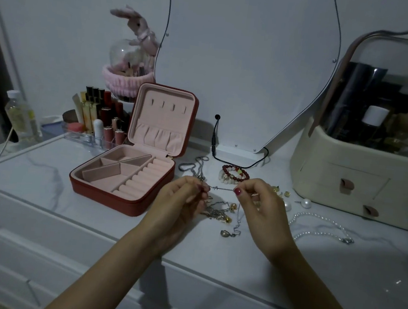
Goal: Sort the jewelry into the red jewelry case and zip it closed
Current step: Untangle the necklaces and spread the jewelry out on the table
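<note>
Red jewelry case [130, 168] left on desk [42, 176], lid up, pink compartments bare. Left hand [182, 197] and right hand [258, 203] each pinch one end of a thin silver chain [222, 188], stretched taut between them above a tangle of chains [219, 213]. Beaded bracelets [233, 174] beyond. Pearl necklace [322, 226] far right.

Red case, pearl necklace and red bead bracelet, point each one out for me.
red case [106, 195], head view, front wall of the base.
pearl necklace [318, 215], head view, upper strand.
red bead bracelet [229, 168], head view, top arc of beads.
</note>
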